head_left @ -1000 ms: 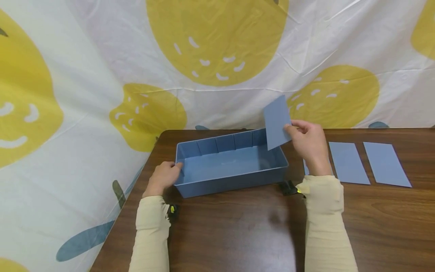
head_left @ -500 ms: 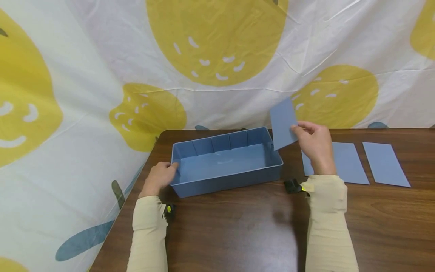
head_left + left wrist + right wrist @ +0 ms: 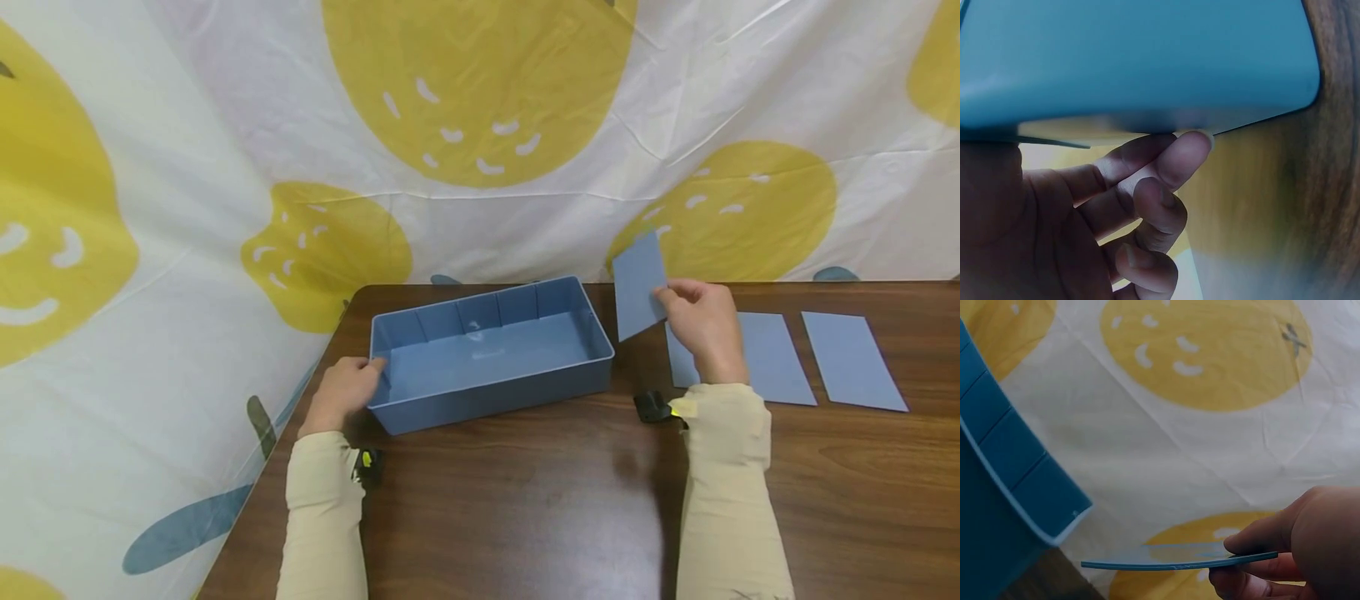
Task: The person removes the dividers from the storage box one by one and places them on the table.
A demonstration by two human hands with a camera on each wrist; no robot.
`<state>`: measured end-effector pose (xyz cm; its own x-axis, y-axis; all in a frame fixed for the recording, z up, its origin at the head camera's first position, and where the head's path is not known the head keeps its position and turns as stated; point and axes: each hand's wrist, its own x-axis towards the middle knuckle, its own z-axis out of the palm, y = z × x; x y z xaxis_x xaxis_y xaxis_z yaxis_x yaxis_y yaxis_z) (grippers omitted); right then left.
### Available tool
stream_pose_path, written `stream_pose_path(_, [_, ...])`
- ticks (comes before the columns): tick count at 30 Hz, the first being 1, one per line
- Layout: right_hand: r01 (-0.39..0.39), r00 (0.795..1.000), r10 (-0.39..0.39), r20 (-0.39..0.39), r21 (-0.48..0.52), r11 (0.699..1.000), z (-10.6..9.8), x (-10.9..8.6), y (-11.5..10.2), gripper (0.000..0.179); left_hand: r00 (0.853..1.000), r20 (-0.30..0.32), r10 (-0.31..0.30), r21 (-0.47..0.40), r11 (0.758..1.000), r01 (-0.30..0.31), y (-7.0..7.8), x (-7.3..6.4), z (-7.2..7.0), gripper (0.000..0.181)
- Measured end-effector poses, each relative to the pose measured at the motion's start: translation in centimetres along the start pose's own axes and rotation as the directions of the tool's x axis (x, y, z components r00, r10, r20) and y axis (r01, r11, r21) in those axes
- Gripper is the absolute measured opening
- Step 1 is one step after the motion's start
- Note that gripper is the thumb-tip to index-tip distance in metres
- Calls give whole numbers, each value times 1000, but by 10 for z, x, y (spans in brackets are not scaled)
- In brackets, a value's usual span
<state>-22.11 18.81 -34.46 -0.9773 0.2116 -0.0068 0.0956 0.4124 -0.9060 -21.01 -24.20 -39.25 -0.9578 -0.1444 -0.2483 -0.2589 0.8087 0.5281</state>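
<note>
A long blue plastic bin (image 3: 487, 392) with grooved inner walls sits on the table. My left hand (image 3: 347, 390) grips its left end wall, thumb over the rim inside; in the left wrist view the fingers (image 3: 1185, 159) bend against the wall's outer face. To the right of the bin, my right hand (image 3: 705, 325) pinches a thin blue divider panel (image 3: 640, 287) by its right edge, between thumb and fingers. The panel is held upright and slightly tilted, apart from the bin. In the right wrist view the panel (image 3: 1179, 565) shows edge-on, near the bin's corner (image 3: 1063, 531).
Flat on the dark wooden table (image 3: 525, 517) at right lie more blue panels, one (image 3: 776, 358) partly behind my right hand and another (image 3: 853, 360) further right. A lemon-print cloth (image 3: 487, 233) hangs along the table's back and left edges.
The bin has slid left a little with my left hand. My right hand has carried the panel right and slightly down, from over the bin's right end to beside it.
</note>
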Motion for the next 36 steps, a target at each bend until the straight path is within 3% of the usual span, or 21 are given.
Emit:
stream_pose_path(17, [-53,988,76,134,-170,984,1,11,25,45,999,-20,-26,6,1000,26,-3,-1,-1,63])
stream_pose_path(24, [-76,980,104,172,-165,983,-1,14,31,34,999,-17,-27,5,1000,28,-3,-2,-2,63])
stream_pose_path(36, [-110,967,156,200,-224,968,0,16,34,40,999,-2,-47,3,999,47,-2,-3,-2,66])
